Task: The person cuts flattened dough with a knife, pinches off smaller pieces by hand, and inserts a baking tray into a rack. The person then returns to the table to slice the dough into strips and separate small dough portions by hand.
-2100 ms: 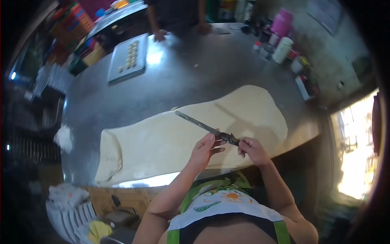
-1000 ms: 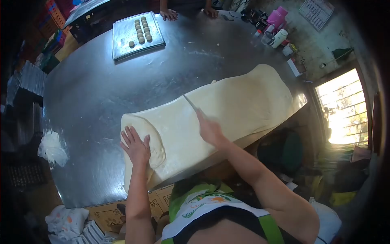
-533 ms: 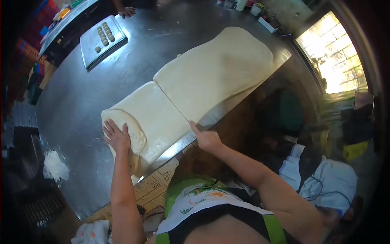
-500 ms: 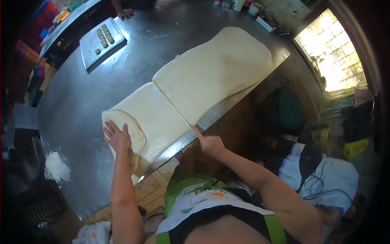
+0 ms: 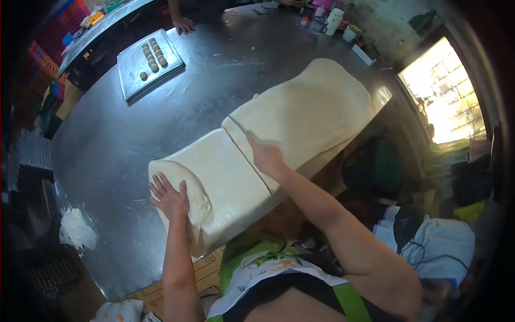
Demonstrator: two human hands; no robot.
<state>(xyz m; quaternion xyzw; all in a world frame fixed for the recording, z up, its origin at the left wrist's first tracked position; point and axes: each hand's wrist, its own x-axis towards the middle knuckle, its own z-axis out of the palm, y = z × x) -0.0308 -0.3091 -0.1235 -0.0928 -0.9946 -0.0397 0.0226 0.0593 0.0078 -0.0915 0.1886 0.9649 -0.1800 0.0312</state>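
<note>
- Left hand [image 5: 171,204] is resting on the folded end of the dough [image 5: 228,174], fingers spreading, holding nothing.
- Right hand [image 5: 267,158] is gripping a knife [image 5: 239,125], fingers closed, beside a cut [image 5: 248,160].

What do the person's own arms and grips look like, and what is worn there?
The left arm and right arm show no sleeves. The left grip and right grip are bare hands without gloves; the right one is blurred, so finer details cannot be told. Between the arms, a white apron has green straps and an orange-and-green print.
</note>
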